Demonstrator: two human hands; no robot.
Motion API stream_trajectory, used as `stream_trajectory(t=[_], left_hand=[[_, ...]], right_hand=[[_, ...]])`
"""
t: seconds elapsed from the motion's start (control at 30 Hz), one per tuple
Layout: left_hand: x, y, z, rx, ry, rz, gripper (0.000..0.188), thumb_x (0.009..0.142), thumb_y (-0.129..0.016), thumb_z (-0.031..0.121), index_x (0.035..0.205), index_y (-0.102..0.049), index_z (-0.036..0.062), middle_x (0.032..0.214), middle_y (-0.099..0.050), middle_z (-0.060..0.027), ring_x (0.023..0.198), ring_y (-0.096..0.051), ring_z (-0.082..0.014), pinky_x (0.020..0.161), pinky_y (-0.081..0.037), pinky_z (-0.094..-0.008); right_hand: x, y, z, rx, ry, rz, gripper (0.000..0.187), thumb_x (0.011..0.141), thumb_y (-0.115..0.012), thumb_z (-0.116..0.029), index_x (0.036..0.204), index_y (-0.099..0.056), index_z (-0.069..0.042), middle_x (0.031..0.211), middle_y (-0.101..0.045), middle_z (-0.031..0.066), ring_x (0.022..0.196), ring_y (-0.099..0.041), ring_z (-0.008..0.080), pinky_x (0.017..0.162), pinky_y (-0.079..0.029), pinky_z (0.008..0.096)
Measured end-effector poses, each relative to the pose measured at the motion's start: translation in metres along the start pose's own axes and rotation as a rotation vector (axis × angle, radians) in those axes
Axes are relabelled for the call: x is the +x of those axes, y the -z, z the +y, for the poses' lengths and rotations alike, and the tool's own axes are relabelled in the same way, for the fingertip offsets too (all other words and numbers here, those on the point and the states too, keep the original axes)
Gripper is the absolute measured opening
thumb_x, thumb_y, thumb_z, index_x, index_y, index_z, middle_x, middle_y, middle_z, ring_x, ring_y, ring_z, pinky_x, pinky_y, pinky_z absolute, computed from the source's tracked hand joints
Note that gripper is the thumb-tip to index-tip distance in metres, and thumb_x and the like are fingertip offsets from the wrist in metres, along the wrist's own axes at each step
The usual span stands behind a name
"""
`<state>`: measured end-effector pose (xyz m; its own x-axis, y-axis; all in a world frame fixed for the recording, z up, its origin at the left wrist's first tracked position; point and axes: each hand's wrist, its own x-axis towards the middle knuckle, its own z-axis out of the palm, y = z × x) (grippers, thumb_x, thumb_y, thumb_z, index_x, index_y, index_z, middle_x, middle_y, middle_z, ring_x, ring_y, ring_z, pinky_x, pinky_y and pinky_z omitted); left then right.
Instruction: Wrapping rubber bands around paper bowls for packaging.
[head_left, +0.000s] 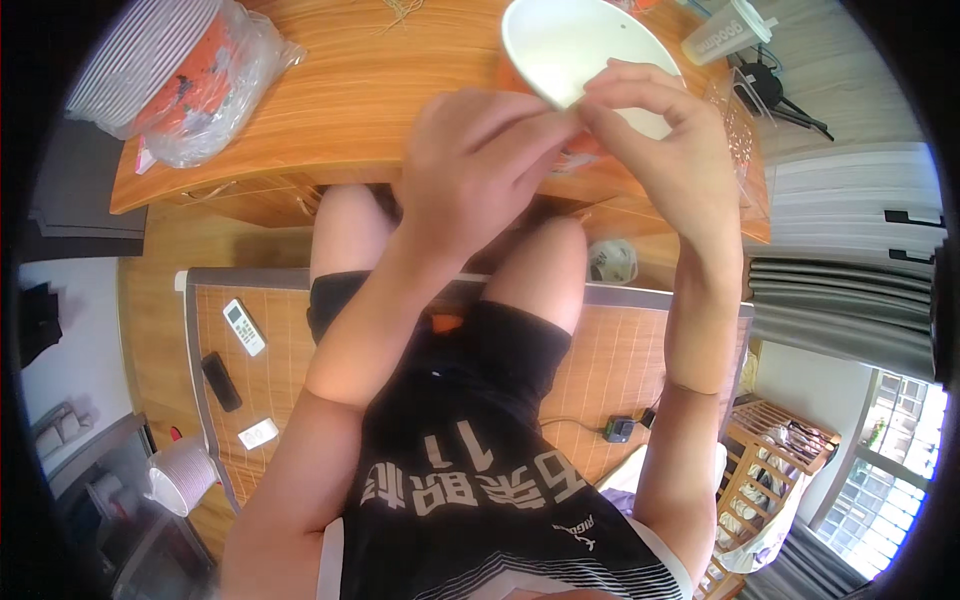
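Note:
My left hand (pixel 475 165) and my right hand (pixel 665 135) meet fingertip to fingertip over the desk. Both are closed in a pinch; whatever lies between the fingertips is too small or hidden to make out. Right behind them stands a large round tub (pixel 570 40), white inside and orange-red outside. The pinched fingers overlap its near rim, and I cannot tell whether they touch it. My right hand's raised fingers cover part of the tub's inside.
Stacked tubs (pixel 190 80) in clear plastic stand on the wooden desk (pixel 370 85) at far left. A lidded white cup (pixel 725 35) is at far right. Behind me, a remote control (pixel 243 327) and a black phone (pixel 221 382) lie on the bed mat (pixel 290 350).

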<state>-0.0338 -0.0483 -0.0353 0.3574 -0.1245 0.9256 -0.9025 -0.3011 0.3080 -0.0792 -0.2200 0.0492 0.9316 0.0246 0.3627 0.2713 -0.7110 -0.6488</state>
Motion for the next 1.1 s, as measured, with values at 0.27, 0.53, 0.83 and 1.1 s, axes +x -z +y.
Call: stream_trajectory(t=[0.27, 0.53, 0.83, 1.1], left_hand=[[0.002, -0.002, -0.001, -0.054, 0.122, 0.018, 0.021, 0.074, -0.079, 0.006, 0.093, -0.075, 0.0134, 0.085, -0.069, -0.0002, 0.078, -0.064, -0.0232, 0.068, -0.050, -0.0357], [0.010, 0.007, -0.003, 0.039, -0.006, 0.033, 0.025, 0.071, -0.083, 0.001, 0.093, -0.077, 0.0117, 0.084, -0.071, -0.0015, 0.075, -0.065, -0.0207, 0.065, -0.049, -0.0312], [0.015, 0.008, -0.009, 0.115, -0.089, -0.031, 0.019, 0.073, -0.081, 0.015, 0.090, -0.074, 0.0182, 0.085, -0.066, 0.0071, 0.077, -0.057, -0.0169, 0.068, -0.042, -0.0315], [0.030, 0.013, -0.004, 0.167, -0.067, -0.127, 0.019, 0.073, -0.082, 0.010, 0.089, -0.073, 0.0142, 0.083, -0.067, 0.0021, 0.077, -0.060, -0.0211, 0.071, -0.046, -0.0339]], right_hand=[[0.001, 0.002, 0.001, -0.002, -0.010, -0.011, 0.013, 0.081, -0.075, -0.019, 0.085, -0.077, -0.006, 0.097, -0.072, -0.0008, 0.093, -0.068, 0.0173, 0.122, -0.015, 0.0526], [0.002, 0.002, -0.003, 0.056, -0.045, -0.016, 0.015, 0.080, -0.075, -0.015, 0.086, -0.076, -0.001, 0.098, -0.072, 0.0031, 0.093, -0.068, 0.0158, 0.102, -0.046, 0.0352], [0.005, 0.007, -0.005, 0.067, -0.072, -0.095, 0.009, 0.085, -0.074, -0.005, 0.091, -0.075, 0.002, 0.105, -0.069, 0.0036, 0.109, -0.062, 0.0149, 0.097, -0.045, 0.0282], [0.011, 0.008, 0.001, 0.285, -0.190, -0.126, 0.010, 0.087, -0.071, -0.004, 0.089, -0.074, 0.005, 0.104, -0.066, 0.0023, 0.090, -0.064, 0.0108, 0.081, -0.051, 0.0239]])
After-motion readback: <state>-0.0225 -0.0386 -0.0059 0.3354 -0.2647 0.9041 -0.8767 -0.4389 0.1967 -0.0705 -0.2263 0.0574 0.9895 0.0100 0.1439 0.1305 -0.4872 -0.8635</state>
